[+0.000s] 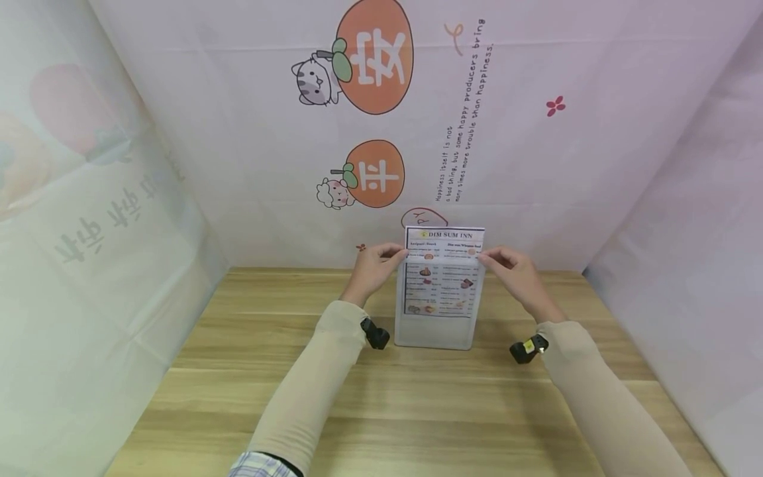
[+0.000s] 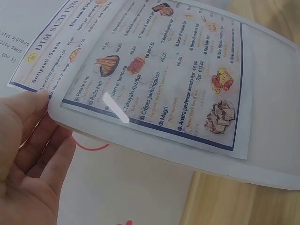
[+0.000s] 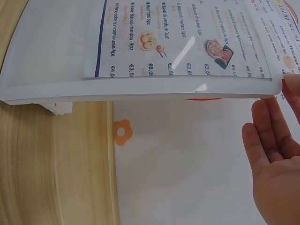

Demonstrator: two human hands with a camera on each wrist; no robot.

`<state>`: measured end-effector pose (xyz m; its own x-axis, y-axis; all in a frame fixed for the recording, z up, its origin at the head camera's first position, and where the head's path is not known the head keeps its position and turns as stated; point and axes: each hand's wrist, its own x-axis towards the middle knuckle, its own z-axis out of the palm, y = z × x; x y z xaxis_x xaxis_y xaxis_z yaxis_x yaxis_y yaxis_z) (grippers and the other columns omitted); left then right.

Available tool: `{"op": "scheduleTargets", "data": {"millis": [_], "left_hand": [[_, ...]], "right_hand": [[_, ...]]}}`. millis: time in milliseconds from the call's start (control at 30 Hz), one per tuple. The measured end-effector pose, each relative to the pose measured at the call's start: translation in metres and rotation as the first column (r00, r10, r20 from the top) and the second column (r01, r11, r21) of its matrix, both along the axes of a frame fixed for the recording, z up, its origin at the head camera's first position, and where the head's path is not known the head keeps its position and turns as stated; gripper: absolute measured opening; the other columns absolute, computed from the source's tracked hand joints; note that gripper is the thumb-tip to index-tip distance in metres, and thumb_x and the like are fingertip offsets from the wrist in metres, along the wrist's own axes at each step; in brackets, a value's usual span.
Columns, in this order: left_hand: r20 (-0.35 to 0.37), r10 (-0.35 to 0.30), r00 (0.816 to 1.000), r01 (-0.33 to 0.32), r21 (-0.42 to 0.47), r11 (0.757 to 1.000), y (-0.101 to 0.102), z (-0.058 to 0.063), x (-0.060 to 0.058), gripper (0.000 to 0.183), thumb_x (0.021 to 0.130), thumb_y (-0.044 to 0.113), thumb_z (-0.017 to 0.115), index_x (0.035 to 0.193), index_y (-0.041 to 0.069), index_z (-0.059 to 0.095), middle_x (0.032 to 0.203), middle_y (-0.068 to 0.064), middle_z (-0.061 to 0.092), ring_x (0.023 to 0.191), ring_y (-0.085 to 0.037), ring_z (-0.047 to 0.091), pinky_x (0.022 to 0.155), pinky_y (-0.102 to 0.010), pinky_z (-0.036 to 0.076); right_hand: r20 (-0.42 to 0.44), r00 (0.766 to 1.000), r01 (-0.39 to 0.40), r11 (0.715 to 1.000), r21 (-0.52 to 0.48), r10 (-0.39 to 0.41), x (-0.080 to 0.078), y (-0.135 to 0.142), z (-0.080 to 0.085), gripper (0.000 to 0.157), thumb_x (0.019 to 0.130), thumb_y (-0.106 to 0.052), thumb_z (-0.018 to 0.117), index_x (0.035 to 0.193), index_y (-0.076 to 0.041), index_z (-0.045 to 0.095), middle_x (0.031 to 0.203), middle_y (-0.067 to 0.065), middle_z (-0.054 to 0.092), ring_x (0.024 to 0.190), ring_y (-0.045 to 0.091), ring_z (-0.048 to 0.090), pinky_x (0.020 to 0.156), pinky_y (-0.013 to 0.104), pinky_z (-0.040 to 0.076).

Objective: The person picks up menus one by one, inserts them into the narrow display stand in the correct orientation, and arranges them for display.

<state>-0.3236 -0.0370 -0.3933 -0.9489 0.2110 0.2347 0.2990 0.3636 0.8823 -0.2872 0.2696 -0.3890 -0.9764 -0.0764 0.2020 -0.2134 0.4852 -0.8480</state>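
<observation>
A printed menu sheet (image 1: 444, 234) headed "DIM SUM INN" is partly inside a clear display stand with a white frame (image 1: 434, 333). Its top strip sticks out above the stand's upper edge, and its lower edge lies well above the stand's base. My left hand (image 1: 374, 266) pinches the sheet's left edge between thumb and finger, right at the stand's upper corner. On the opposite side my right hand (image 1: 517, 275) pinches the sheet's right edge at the same height. In the right wrist view the other fingers (image 3: 276, 136) extend behind the stand.
The stand is upright on a wood-grain table (image 1: 417, 411), close to the back edge. Behind it hangs a pale printed cloth (image 1: 512, 165) with orange fruit drawings, and more cloth walls flank both sides. A black wrist camera is on each of my wrists.
</observation>
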Motion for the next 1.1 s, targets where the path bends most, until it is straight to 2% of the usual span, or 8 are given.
{"op": "scheduleTargets", "data": {"millis": [200, 400, 567, 700, 933, 1100], "left_hand": [[-0.014, 0.011, 1.000, -0.011, -0.026, 1.000, 0.001, -0.001, -0.001, 0.031, 0.099, 0.042, 0.063, 0.115, 0.017, 0.073, 0.112, 0.005, 0.071, 0.110, -0.014, 0.063, 0.095, -0.037, 0.053], [-0.026, 0.009, 1.000, -0.010, -0.027, 1.000, 0.001, -0.001, 0.001, 0.031, 0.099, 0.041, 0.063, 0.115, 0.016, 0.073, 0.110, 0.005, 0.071, 0.109, -0.015, 0.063, 0.095, -0.037, 0.053], [-0.006, -0.001, 1.000, 0.001, -0.019, 1.000, 0.000, 0.001, 0.002, 0.031, 0.099, 0.041, 0.064, 0.115, 0.017, 0.073, 0.112, 0.005, 0.071, 0.109, -0.014, 0.063, 0.094, -0.036, 0.053], [0.006, -0.008, 1.000, 0.008, -0.009, 1.000, 0.000, 0.006, 0.002, 0.031, 0.098, 0.042, 0.064, 0.115, 0.017, 0.072, 0.111, 0.006, 0.070, 0.109, -0.013, 0.062, 0.094, -0.036, 0.053], [-0.028, 0.001, 1.000, -0.001, 0.017, 1.000, 0.003, 0.019, -0.002, 0.033, 0.098, 0.044, 0.064, 0.117, 0.018, 0.072, 0.111, 0.007, 0.069, 0.110, -0.013, 0.062, 0.099, -0.038, 0.050], [-0.045, 0.009, 0.999, -0.008, 0.013, 1.000, 0.004, 0.024, -0.004, 0.031, 0.098, 0.043, 0.064, 0.116, 0.019, 0.072, 0.111, 0.008, 0.069, 0.109, -0.011, 0.062, 0.098, -0.036, 0.050]], "right_hand": [[0.008, 1.000, -0.017, 1.000, -0.006, 0.017, 0.000, 0.001, -0.002, 0.053, 0.098, -0.053, 0.059, 0.121, -0.006, 0.065, 0.122, 0.012, 0.062, 0.118, 0.032, 0.053, 0.101, 0.048, 0.042], [-0.002, 1.000, -0.020, 1.000, -0.020, 0.020, -0.001, 0.002, -0.003, 0.050, 0.098, -0.051, 0.060, 0.121, -0.007, 0.066, 0.122, 0.011, 0.063, 0.117, 0.027, 0.054, 0.101, 0.048, 0.041], [0.007, 1.000, -0.019, 1.000, -0.010, 0.019, -0.001, 0.003, -0.005, 0.050, 0.098, -0.052, 0.060, 0.122, -0.009, 0.066, 0.123, 0.011, 0.062, 0.118, 0.029, 0.053, 0.101, 0.050, 0.041], [0.014, 1.000, -0.009, 1.000, -0.010, 0.009, -0.001, 0.004, -0.006, 0.050, 0.097, -0.052, 0.060, 0.123, -0.010, 0.066, 0.124, 0.010, 0.062, 0.119, 0.029, 0.054, 0.099, 0.049, 0.042], [0.013, 1.000, -0.010, 1.000, -0.006, 0.010, -0.001, 0.003, -0.005, 0.051, 0.097, -0.053, 0.060, 0.122, -0.009, 0.066, 0.121, 0.012, 0.063, 0.118, 0.033, 0.053, 0.100, 0.048, 0.042], [0.016, 1.000, -0.010, 1.000, -0.007, 0.010, 0.000, 0.002, -0.004, 0.052, 0.097, -0.053, 0.060, 0.122, -0.008, 0.066, 0.122, 0.012, 0.062, 0.118, 0.032, 0.053, 0.101, 0.050, 0.041]]}}
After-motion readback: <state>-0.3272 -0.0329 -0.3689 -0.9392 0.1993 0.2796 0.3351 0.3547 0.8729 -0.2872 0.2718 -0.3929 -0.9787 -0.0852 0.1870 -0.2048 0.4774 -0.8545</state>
